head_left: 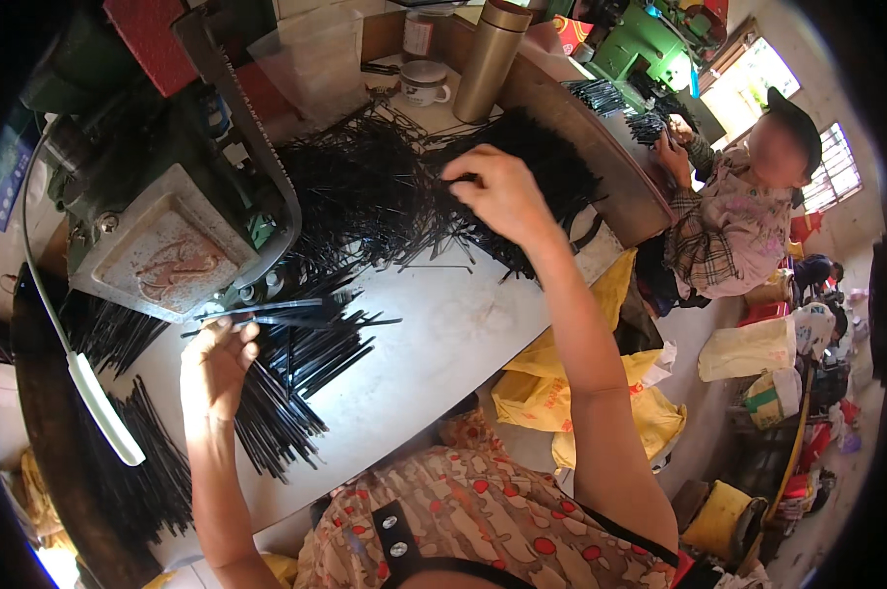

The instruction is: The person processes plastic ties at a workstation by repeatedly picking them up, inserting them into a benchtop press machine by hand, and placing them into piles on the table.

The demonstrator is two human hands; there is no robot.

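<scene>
Presumably for steadiness, the left hand (pixel 216 368) pinches black strips (pixel 301 308) beside the press (pixel 169 250); the right hand (pixel 504 194) curls over the tangled pile (pixel 350 191), within easy reach, grip contents unclear.

Two bare hands: one left hand (pixel 216 365) at left of frame, one right hand (pixel 502 193) at upper centre. One gold flask (pixel 494 61) and one white mug (pixel 423 84), top centre. One plaid-sleeved co-worker (pixel 738 231), upper right. Black rods (pixel 277 417), too many to count.
</scene>
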